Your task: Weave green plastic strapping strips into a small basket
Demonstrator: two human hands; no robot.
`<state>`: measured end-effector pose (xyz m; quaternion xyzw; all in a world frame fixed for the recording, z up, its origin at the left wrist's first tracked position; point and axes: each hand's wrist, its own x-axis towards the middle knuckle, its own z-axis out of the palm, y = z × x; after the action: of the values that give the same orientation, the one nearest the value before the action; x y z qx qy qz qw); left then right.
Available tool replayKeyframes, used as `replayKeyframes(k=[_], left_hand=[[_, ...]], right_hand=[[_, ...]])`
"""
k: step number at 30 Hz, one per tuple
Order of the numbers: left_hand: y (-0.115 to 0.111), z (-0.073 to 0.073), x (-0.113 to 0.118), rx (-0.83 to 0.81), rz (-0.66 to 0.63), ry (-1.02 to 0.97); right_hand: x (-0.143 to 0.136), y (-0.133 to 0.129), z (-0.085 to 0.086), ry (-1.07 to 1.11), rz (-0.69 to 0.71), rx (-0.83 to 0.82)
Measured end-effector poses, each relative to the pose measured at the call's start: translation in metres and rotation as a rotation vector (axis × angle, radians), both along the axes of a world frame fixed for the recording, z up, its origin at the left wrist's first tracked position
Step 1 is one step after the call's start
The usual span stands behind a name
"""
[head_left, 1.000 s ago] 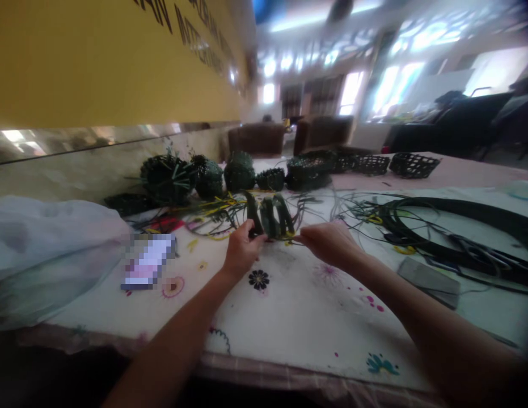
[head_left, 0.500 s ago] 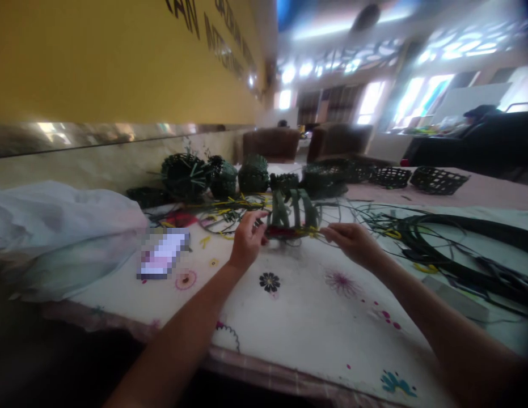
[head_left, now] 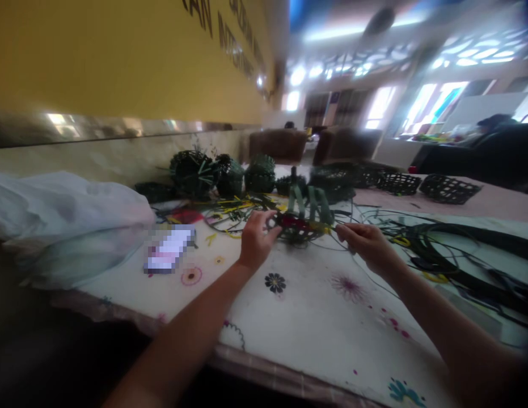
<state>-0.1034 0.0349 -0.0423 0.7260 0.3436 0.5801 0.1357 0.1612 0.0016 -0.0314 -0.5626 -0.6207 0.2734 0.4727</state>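
A partly woven basket [head_left: 304, 226] of dark green strips, with red and yellow pieces in its side, sits mid-table with several loose strips standing up. My left hand [head_left: 258, 235] is at its left side, thumb and fingers curved around the edge of the weave and gripping it. On the right, my right hand [head_left: 361, 241] is closed in a pinch on a thin dark strand beside the basket's yellow end. The fingertips there are slightly blurred.
Finished green baskets [head_left: 260, 173] line the back of the flowered tablecloth [head_left: 315, 328]. A coil of dark strips [head_left: 455, 255] lies at right, a pixelated phone [head_left: 170, 249] at left beside a white plastic bag [head_left: 68, 226]. Loose yellow and green strips [head_left: 233, 209] lie behind my left hand.
The basket has tipped, showing more of its woven lower side. My right hand has moved slightly away from the basket's yellow end. The whole view has shifted a little.
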Motion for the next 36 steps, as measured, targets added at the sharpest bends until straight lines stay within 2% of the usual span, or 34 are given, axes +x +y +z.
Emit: replayKeyframes(k=[6, 12, 15, 17, 20, 22, 26, 36], left_hand=[[0.001, -0.008, 0.007, 0.033, 0.079, 0.015], [0.008, -0.013, 0.008, 0.033, 0.075, -0.048], [0.006, -0.011, 0.008, 0.028, 0.091, -0.025], [0.002, -0.008, 0.007, 0.049, 0.149, 0.033], [-0.008, 0.0, 0.007, 0.16, 0.265, 0.131], [-0.014, 0.005, 0.007, 0.247, 0.269, 0.196], [-0.023, 0.007, 0.01, 0.305, 0.186, 0.357], [-0.03, 0.001, 0.02, 0.314, 0.235, 0.574]], right_hand=[[-0.018, -0.009, 0.003, 0.02, 0.072, 0.009], [-0.029, -0.013, 0.002, -0.047, 0.114, 0.034], [-0.031, -0.016, 0.005, -0.186, 0.077, 0.13], [-0.032, -0.018, 0.008, -0.331, 0.009, 0.226], [-0.032, -0.021, 0.009, -0.535, -0.107, 0.381], [-0.033, -0.022, 0.008, -0.624, -0.141, 0.469], [-0.035, -0.022, 0.005, -0.727, -0.14, 0.58], [-0.042, -0.027, -0.001, -0.849, -0.161, 0.775]])
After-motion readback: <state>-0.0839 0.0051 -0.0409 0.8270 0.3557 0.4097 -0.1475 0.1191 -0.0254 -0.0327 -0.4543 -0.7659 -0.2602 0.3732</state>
